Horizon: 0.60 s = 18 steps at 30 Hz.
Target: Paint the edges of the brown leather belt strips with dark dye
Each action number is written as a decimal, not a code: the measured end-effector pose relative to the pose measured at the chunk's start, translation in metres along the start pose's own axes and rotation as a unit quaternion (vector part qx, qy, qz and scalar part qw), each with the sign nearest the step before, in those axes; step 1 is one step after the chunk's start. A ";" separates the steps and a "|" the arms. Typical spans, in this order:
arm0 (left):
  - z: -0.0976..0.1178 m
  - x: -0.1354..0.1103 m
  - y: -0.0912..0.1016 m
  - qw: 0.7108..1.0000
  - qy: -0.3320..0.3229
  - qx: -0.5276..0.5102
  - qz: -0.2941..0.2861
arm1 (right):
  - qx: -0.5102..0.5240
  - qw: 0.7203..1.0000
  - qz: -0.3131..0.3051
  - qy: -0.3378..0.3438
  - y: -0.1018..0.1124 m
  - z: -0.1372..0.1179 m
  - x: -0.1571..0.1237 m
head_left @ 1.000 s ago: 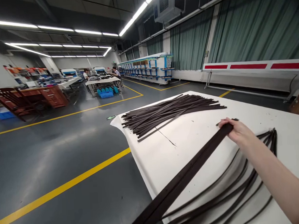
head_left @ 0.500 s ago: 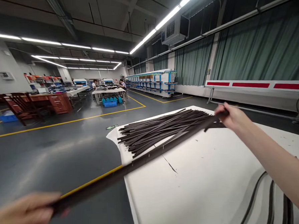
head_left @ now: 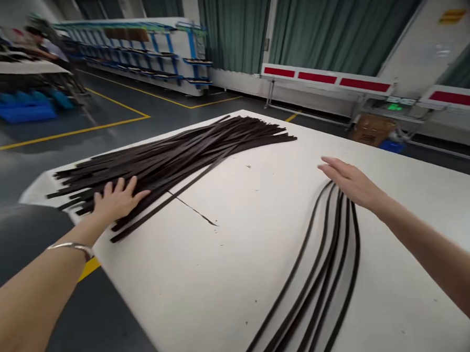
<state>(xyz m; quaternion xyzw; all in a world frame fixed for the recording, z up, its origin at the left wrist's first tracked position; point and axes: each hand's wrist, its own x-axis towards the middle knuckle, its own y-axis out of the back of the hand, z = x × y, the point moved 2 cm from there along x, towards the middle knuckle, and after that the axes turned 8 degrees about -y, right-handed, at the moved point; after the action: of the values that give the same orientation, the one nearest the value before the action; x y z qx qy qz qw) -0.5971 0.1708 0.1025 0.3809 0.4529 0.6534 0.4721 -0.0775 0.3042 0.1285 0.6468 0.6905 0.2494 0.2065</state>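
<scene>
A pile of long, dark brown flat strips (head_left: 186,152) lies across the far left of the white-covered table (head_left: 231,260). My left hand (head_left: 118,200) rests on the near left end of this pile, fingers spread, gripping nothing. Over to the right, my right hand (head_left: 351,183) has its fingers stretched out and holds nothing visible. Just beside and below it are the far ends of several dark, curved strips (head_left: 335,249), which run towards me over the table's near edge. Part of their ends is hidden by the right hand.
Small dark scraps dot the white sheet, and a thin dark line (head_left: 193,207) shows near the pile. Beyond the table are a blue-framed rack (head_left: 150,54), a white-and-red bench (head_left: 328,79), a cardboard box (head_left: 372,129) and, far left, a person (head_left: 49,46) at another table.
The bundle of strips stretched between my hands has been let go onto the pile. My left hand now lies open on it; my right hand has opened above the curved strips. The view has swung right.
</scene>
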 end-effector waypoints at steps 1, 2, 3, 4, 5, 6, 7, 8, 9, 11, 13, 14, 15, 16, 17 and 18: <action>-0.005 0.001 -0.008 1.000 0.007 0.011 -0.001 | -0.008 0.999 0.024 -0.036 0.014 0.025 -0.018; -0.011 0.001 -0.015 1.000 0.013 0.022 -0.002 | -0.012 0.996 0.045 -0.072 0.025 0.049 -0.037; -0.016 0.001 -0.020 0.999 0.011 0.050 0.000 | -0.010 0.992 0.064 -0.106 0.032 0.072 -0.059; -0.020 0.002 -0.023 0.997 -0.007 0.079 0.002 | -0.007 0.987 0.080 -0.138 0.036 0.092 -0.083; -0.024 0.003 -0.026 0.994 -0.020 0.109 0.014 | -0.004 0.981 0.091 -0.170 0.037 0.111 -0.108; -0.026 0.004 -0.027 0.990 -0.025 0.134 0.037 | -0.002 0.974 0.100 -0.201 0.034 0.127 -0.136; -0.025 0.004 -0.028 0.987 -0.029 0.149 0.057 | -0.002 0.968 0.109 -0.227 0.029 0.140 -0.164; -0.021 0.005 -0.028 0.984 -0.035 0.158 0.077 | 0.000 0.962 0.114 -0.248 0.023 0.151 -0.193; -0.015 0.004 -0.028 0.981 -0.049 0.161 0.093 | 0.002 0.957 0.119 -0.266 0.016 0.160 -0.220; 0.009 0.001 -0.026 0.976 -0.107 0.151 0.115 | -0.008 0.949 0.139 -0.282 0.003 0.171 -0.271; 0.043 -0.006 -0.024 0.967 -0.179 0.117 0.139 | -0.008 0.946 0.148 -0.287 -0.007 0.175 -0.310; 0.062 -0.011 -0.023 0.962 -0.213 0.086 0.147 | -0.007 0.948 0.147 -0.283 -0.011 0.176 -0.324; 0.082 -0.018 -0.023 0.957 -0.234 0.085 0.151 | -0.009 0.950 0.143 -0.277 -0.014 0.176 -0.335; 0.102 -0.027 -0.023 0.952 -0.252 0.090 0.150 | -0.015 0.953 0.137 -0.269 -0.016 0.176 -0.342; 0.122 -0.038 -0.022 0.947 -0.270 0.094 0.148 | -0.027 0.956 0.132 -0.259 -0.017 0.175 -0.346; 0.141 -0.053 -0.022 0.942 -0.288 0.095 0.145 | -0.038 0.959 0.129 -0.248 -0.018 0.174 -0.348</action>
<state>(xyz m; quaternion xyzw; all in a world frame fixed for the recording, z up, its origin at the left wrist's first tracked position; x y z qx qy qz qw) -0.4469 0.1556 0.1202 0.6576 0.2970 0.5311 0.4442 0.0415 -0.0299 -0.0330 0.7635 0.5187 0.1312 0.3617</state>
